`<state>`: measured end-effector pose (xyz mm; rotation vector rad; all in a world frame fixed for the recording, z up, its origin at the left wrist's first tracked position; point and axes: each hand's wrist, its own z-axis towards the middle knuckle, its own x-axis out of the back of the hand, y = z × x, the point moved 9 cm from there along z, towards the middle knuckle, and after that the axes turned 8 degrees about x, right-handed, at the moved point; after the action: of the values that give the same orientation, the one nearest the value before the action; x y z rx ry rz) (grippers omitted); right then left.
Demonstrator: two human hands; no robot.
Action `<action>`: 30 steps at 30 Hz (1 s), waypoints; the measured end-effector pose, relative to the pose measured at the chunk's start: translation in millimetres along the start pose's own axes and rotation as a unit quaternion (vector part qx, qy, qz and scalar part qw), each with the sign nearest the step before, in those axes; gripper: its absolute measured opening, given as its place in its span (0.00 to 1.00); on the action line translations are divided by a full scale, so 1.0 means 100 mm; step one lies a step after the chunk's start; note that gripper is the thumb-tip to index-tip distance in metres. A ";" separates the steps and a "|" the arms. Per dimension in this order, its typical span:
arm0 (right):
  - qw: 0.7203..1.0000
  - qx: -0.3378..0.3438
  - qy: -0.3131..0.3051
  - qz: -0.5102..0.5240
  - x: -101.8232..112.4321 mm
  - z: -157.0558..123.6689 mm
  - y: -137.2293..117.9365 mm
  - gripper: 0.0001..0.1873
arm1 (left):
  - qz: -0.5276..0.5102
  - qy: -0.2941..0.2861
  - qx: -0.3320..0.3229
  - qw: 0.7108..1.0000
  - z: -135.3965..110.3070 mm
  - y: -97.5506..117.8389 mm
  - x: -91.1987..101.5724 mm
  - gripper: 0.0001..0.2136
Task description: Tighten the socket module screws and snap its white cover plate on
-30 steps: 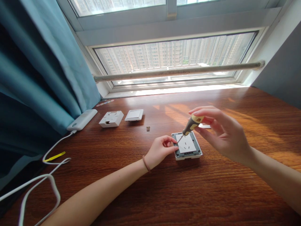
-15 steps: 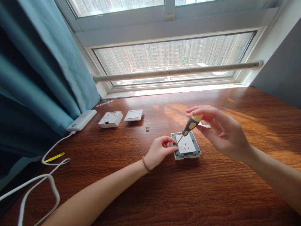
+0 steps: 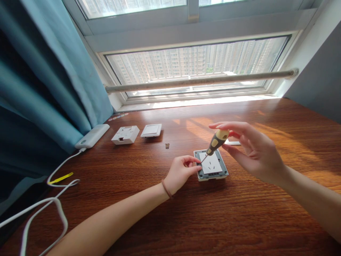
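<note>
A wall socket (image 3: 212,164) with a white face and grey frame lies on the wooden table. My left hand (image 3: 182,170) is closed at its left edge, thumb and forefinger on the frame on either side of the screwdriver's tip. Whether a small screw is between these fingertips is hidden. In my right hand (image 3: 253,153) is a screwdriver (image 3: 214,143) with a black and cream handle. Fingers rest over its top and the thumb is at its side. The screwdriver leans, its tip down at the socket's left side.
Several small screws (image 3: 167,146) lie left of the socket. Further left are a white switch (image 3: 151,130) and a white mounting box (image 3: 125,135). A white power bank (image 3: 92,136) with a cable (image 3: 60,209) sits by the curtain (image 3: 87,89). A white piece (image 3: 234,143) is partly hidden behind my right hand.
My right hand and the screwdriver's handle have shifted very slightly, the fingers turning a little on the handle. My left hand and the socket stay nearly in place.
</note>
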<state>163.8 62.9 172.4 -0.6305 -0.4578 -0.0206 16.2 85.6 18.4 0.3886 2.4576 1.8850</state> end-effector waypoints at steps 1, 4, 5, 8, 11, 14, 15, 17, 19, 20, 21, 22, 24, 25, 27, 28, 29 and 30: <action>1.000 0.006 0.005 -0.008 0.00 -0.01 0.00 0.23 | -0.008 -0.002 0.002 1.000 0.01 -0.01 0.00 0.14; 0.998 0.019 0.040 -0.032 0.04 -0.02 0.01 0.22 | -0.016 -0.007 0.006 1.000 0.01 -0.02 -0.01 0.14; 0.998 0.019 0.046 -0.033 0.05 -0.02 0.01 0.21 | -0.017 -0.008 0.006 1.000 0.01 -0.02 -0.01 0.14; 1.000 0.009 0.023 0.002 0.02 -0.02 0.04 0.19 | -0.010 -0.006 0.001 1.000 0.00 -0.01 -0.01 0.13; 0.998 0.019 -0.026 0.060 -0.05 -0.02 0.02 0.21 | 0.007 0.003 -0.012 1.000 -0.02 0.03 -0.01 0.12; 0.994 0.033 -0.053 0.085 -0.08 -0.02 0.00 0.22 | 0.026 0.012 -0.028 0.999 -0.04 0.06 0.00 0.11; 0.994 0.036 -0.051 0.086 -0.08 -0.01 -0.01 0.22 | 0.033 0.014 -0.034 0.999 -0.04 0.08 0.00 0.10; 0.996 0.035 -0.023 0.082 -0.01 0.02 -0.03 0.23 | 0.044 0.016 -0.044 0.998 -0.05 0.09 0.00 0.10; 0.996 0.030 0.033 0.078 0.14 0.05 -0.05 0.23 | 0.052 0.019 -0.053 0.997 -0.06 0.10 0.01 0.09; 0.994 0.021 0.069 0.077 0.23 0.06 -0.04 0.23 | 0.055 0.022 -0.056 0.997 -0.07 0.11 0.02 0.08; 0.991 0.002 0.103 0.080 0.33 0.06 -0.01 0.23 | 0.058 0.026 -0.058 0.996 -0.07 0.11 0.02 0.08; 0.987 -0.025 0.133 0.087 0.41 0.03 0.05 0.21 | 0.061 0.029 -0.058 0.996 -0.07 0.11 0.03 0.08; 0.976 -0.114 0.154 0.103 0.48 -0.07 0.24 0.17 | 0.067 0.035 -0.054 0.996 -0.08 0.11 0.04 0.08; 0.971 -0.167 0.139 0.105 0.45 -0.15 0.36 0.15 | 0.070 0.037 -0.051 0.996 -0.08 0.11 0.05 0.08; 0.959 -0.276 0.037 0.055 0.26 -0.36 0.59 0.14 | 0.076 0.045 -0.047 0.995 -0.08 0.11 0.06 0.09; 0.949 -0.315 -0.027 0.006 0.15 -0.49 0.68 0.14 | 0.078 0.050 -0.045 0.995 -0.09 0.10 0.07 0.09; 0.941 -0.325 -0.083 -0.045 0.05 -0.60 0.74 0.16 | 0.076 0.054 -0.042 0.995 -0.09 0.10 0.08 0.10; 0.937 -0.315 -0.127 -0.087 -0.05 -0.68 0.77 0.18 | 0.069 0.053 -0.036 0.996 -0.09 0.08 0.09 0.11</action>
<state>199.0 86.3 78.7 -1.2303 -0.7678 -0.2650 7.9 80.5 29.9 0.4777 2.4780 2.0948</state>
